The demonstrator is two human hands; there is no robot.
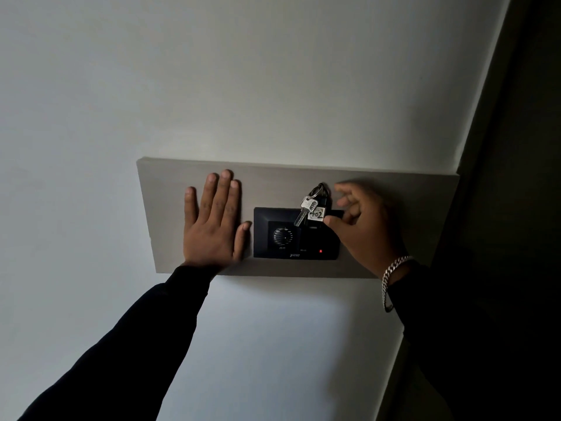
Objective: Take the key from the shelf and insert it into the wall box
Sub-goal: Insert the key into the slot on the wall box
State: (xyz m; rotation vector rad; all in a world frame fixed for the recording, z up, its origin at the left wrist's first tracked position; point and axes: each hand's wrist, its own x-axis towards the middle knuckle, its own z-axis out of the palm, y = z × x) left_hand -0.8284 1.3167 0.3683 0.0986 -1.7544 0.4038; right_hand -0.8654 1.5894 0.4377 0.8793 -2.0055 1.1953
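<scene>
A black wall box (296,233) with a round speaker grille and a small red light sits on a grey panel (273,183) fixed to the white wall. A silver key (305,211) on a ring with a white tag marked 402 hangs in front of the box's upper right part. Below the tag a dark fob stands at the box's slot. My right hand (362,226) pinches that fob with thumb and fingers, just right of the key. My left hand (215,221) lies flat on the panel, fingers spread, thumb touching the box's left edge.
A dark door frame or wall edge (501,177) runs down the right side, close to my right arm. A silver chain bracelet (391,276) hangs on my right wrist. White wall (212,86) surrounds the panel.
</scene>
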